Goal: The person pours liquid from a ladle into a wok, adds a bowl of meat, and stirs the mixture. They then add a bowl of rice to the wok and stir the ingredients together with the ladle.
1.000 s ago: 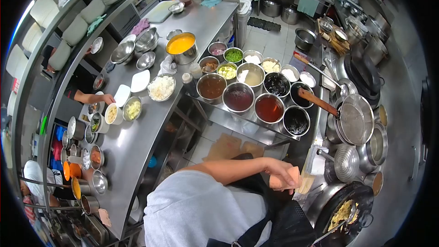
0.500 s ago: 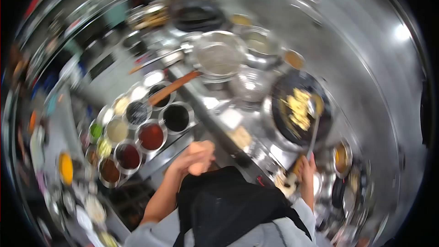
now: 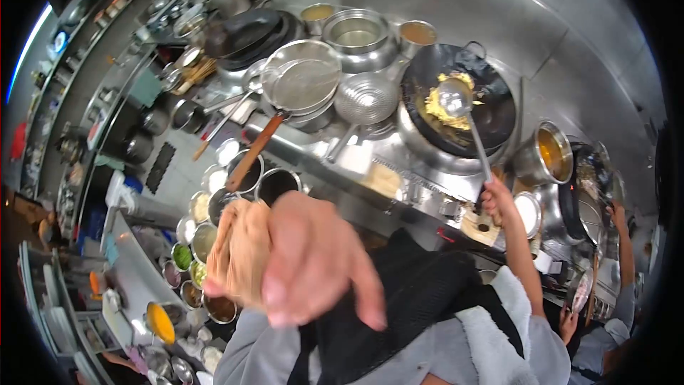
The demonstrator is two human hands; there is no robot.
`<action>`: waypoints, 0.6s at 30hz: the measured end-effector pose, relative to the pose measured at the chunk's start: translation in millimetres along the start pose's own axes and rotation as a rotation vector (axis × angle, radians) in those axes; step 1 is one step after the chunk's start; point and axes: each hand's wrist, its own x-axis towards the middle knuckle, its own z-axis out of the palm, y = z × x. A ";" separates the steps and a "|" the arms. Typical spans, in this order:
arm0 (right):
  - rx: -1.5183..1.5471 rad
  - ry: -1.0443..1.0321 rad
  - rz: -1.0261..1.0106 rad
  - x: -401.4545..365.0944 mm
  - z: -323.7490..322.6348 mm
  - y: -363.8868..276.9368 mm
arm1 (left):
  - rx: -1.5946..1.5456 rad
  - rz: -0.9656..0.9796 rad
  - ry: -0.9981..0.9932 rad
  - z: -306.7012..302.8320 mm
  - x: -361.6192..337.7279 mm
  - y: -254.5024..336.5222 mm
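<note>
My right hand [image 3: 501, 201] is closed round the handle of a long metal ladle [image 3: 478, 144]. The ladle's bowl rests on yellow scrambled egg [image 3: 443, 110] in a dark wok [image 3: 494, 121] on the range. Close to the camera, my left hand [image 3: 313, 253] is raised in front of the black apron [image 3: 420, 271], slightly blurred. A bunched tan cloth [image 3: 242, 249] is gripped in it, though one finger points away and part of the grip is hidden. Behind the left hand stand sauce pots, including one with dark liquid [image 3: 278, 184].
Left of the wok are a perforated skimmer [image 3: 367, 98], a wooden-handled strainer [image 3: 303, 82] and a pot of pale liquid [image 3: 355, 32]. At right stands a tilted pot of orange-yellow liquid [image 3: 554, 153]. Beyond it, a co-worker's hand [image 3: 568, 324] is by a pan.
My left hand has risen towards the camera with the tan cloth. The ladle's bowl has moved onto the egg, turned over. The view has shifted, and a co-worker's arms now show at right.
</note>
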 end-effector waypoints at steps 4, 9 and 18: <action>-0.342 0.213 -0.347 52.2 -20.8 -14.6 | -0.097 -0.019 -0.094 27.1 47.1 -21.5; -0.370 0.322 -0.394 93.7 -26.6 -33.7 | -0.033 0.067 0.486 77.1 76.5 -34.3; -0.341 0.004 -0.127 -14.2 9.6 -38.5 | -0.331 0.283 -0.012 -0.2 89.1 -80.8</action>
